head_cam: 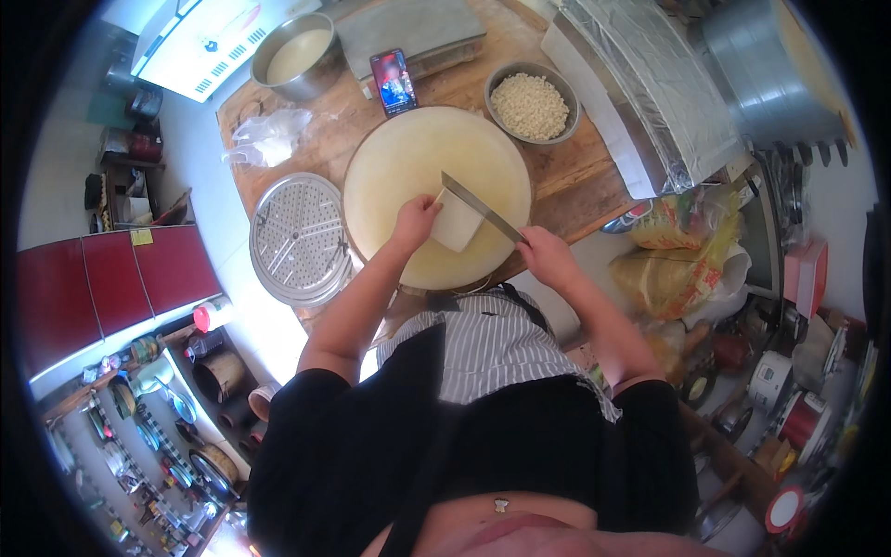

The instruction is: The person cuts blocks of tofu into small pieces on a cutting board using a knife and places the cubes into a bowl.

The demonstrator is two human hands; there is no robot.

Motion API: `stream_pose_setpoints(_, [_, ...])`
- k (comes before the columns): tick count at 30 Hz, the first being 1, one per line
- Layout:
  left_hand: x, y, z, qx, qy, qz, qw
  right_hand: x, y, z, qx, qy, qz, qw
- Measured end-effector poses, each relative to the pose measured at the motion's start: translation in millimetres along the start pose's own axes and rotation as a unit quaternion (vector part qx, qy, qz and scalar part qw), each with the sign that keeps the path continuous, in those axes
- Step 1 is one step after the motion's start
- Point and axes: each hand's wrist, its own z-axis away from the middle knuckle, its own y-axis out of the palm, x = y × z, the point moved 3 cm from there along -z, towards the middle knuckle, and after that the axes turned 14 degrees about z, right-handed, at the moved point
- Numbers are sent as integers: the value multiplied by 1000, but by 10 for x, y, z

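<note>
A pale, four-sided slab of food (456, 224), tofu or dough, lies on a round, thick cutting board (390, 163). The fingers of my left hand (415, 223) hold its upper left edge. My right hand (548, 256) grips the handle of a broad-bladed kitchen knife (480, 207). The blade runs along the slab's upper right side, its tip pointing up and left near my left fingertips. Whether the edge has entered the slab is not visible.
Around the board on the wooden table (578, 167) are a metal bowl of small pale pieces (530, 106), a propped smartphone (393, 80), a perforated steamer tray (299, 237), a plastic bag (271, 136) and a deep metal pan (292, 59). A foil-covered box (661, 90) stands right.
</note>
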Motion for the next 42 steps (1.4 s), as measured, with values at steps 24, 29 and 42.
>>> stream_pose_setpoints(24, [-150,270,477,-47,221,-170,959,131,150,100,33,13,17,999])
stream_pose_setpoints(29, [-183,315,559,-35,237,-217,946,74,231,234,13,29,14,999])
stream_pose_setpoints(42, [-344,329,390,49,351,-253,900,388,-4,384,40,35,83,995])
